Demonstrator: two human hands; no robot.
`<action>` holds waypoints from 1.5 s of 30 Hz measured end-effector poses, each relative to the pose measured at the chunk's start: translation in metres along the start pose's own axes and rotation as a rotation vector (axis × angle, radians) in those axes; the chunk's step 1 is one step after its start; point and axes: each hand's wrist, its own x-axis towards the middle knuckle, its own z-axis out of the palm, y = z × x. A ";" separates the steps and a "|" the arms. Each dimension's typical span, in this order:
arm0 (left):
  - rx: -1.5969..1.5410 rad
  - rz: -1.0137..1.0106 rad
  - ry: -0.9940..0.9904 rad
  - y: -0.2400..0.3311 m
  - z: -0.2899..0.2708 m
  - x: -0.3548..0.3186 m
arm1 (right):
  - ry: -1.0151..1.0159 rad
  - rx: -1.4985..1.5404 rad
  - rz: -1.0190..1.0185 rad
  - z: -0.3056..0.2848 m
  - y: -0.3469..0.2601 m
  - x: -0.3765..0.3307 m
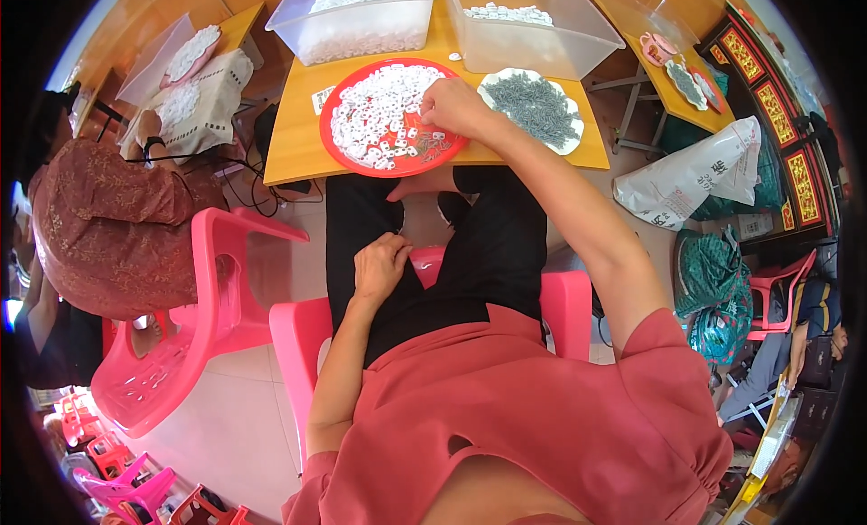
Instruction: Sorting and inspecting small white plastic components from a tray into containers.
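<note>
Bright, fairly even light, soft shadows. Glare clips at 9 o'clock, blue fringe. White pieces (366,105) near 11 o'clock wash out; black trousers (355,213) lose detail. Fisheye bends dark panel (778,119) at 2 o'clock; rim soft, corners black.

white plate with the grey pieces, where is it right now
In the head view, the white plate sits on the wooden table, right of the red tray and just nearer the person than the right-hand clear bin.

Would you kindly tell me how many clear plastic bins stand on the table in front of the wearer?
2: left bin and right bin, toward the table's far side.
</note>
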 end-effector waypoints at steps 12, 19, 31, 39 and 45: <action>-0.189 0.064 0.372 0.045 -0.036 0.020 | -0.133 -0.217 -0.014 0.008 -0.021 0.000; -0.174 0.074 0.492 0.067 -0.088 0.097 | -0.026 0.184 0.023 -0.006 -0.008 -0.017; 0.037 0.065 0.230 0.057 -0.071 0.186 | 0.223 0.382 0.137 -0.011 0.013 -0.036; 0.224 0.098 0.021 0.070 -0.070 0.205 | 0.200 0.465 0.221 -0.029 0.030 -0.044; 0.231 0.063 -0.033 0.077 -0.070 0.213 | 0.229 0.445 0.165 -0.042 0.028 -0.050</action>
